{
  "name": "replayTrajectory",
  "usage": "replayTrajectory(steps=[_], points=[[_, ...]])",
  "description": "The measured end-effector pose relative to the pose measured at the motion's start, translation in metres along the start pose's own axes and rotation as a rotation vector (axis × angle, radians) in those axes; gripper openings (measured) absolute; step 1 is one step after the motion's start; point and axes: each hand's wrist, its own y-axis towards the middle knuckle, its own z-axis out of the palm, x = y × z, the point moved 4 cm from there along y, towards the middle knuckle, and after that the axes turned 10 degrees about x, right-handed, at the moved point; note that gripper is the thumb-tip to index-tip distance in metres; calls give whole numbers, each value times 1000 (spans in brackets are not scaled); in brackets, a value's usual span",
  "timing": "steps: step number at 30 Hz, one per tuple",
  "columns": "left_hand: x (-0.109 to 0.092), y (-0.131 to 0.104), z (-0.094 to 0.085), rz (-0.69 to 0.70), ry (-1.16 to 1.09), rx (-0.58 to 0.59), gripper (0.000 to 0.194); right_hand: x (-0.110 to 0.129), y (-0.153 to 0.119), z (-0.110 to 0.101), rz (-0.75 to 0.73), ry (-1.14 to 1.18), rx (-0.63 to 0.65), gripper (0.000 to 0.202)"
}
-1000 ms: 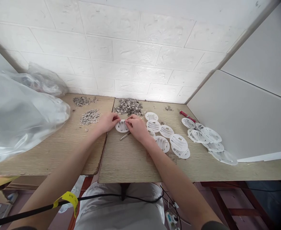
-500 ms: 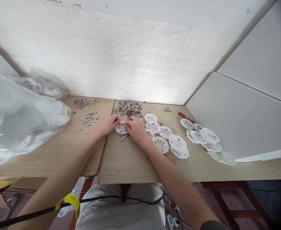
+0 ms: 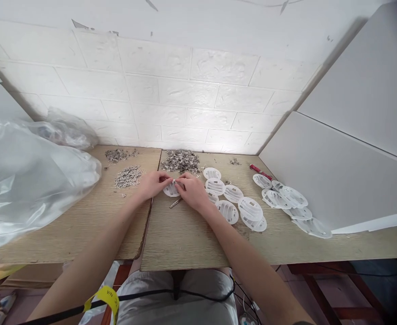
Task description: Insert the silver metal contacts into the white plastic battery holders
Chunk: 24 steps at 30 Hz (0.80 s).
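Over the last second the two hands draw together. A second ago their fingertips stand apart over the slotted white plastic disc, with its face showing between them; now they meet just left of the centre of the frame, at the disc's upper edge. The left hand and the right hand both look bent into a pinch, closed on a small pale piece; whether that is a loose clip or part of the disc is too small to tell. The handling thus appears to have narrowed from steadying the whole disc to one spot on its rim.

The disc lies on the wooden tabletop, its top and right side partly hidden by the fingers. Just below it, a slim metal rod rests untouched. The large heap of small metal clips, above the hands, shows no clear change, nor does the smaller clip pile to their left. The cluster of slotted discs right of centre and the overlapping discs at the right keep their arrangement. Everything on the table sits lower in the frame, with more brick-patterned wall above, because the head camera tips upward.
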Motion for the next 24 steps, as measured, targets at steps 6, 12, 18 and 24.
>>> replayTrajectory(steps=[6,12,18,24], points=[[9,2,2,-2,-314,-2,34,-3,0,-2,-24,116,-39,26],[4,-1,-5,-6,-651,-147,35,11,-4,-8,-96,73,-39,59],[-9,-7,-10,13,-782,-184,37,14,-3,-10,-138,132,-110,60],[-17,-8,-7,48,-903,-107,49,2,-11,-40,-56,194,-187,68]])
